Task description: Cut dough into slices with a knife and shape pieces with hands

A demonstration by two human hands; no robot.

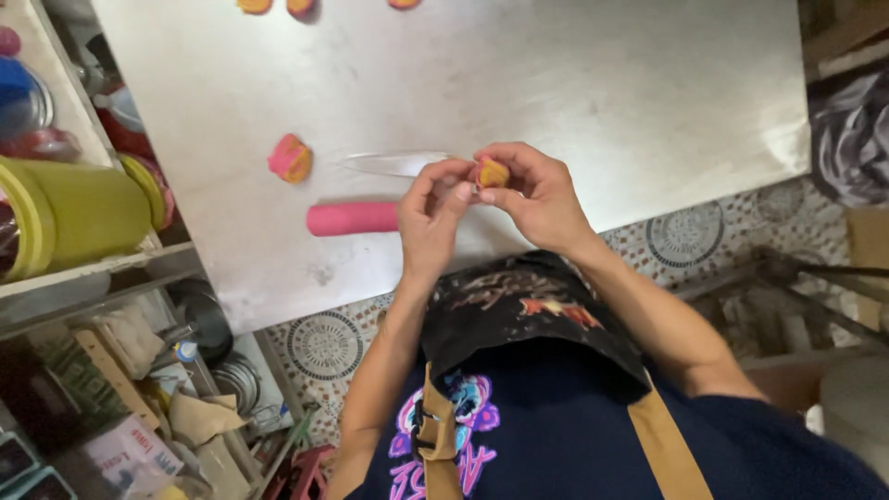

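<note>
Dough pieces [275, 5] cut by top edge — knife [394, 164] tip behind hand [435, 213].

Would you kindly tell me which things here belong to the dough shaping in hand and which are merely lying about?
In use:
- left hand and right hand, pinching the small pink-and-yellow dough piece
- pink dough log
- shaped dough piece
- knife
- metal table

Lying about:
- yellow-green jug on the shelf
- stacked metal bowls

A pink-and-orange dough lump [291, 158] lies left on the steel table [648, 83], a knife [394, 164] and pink dough roll [352, 218] nearer centre, a yellow-green container [79, 213] on the left shelf.
</note>
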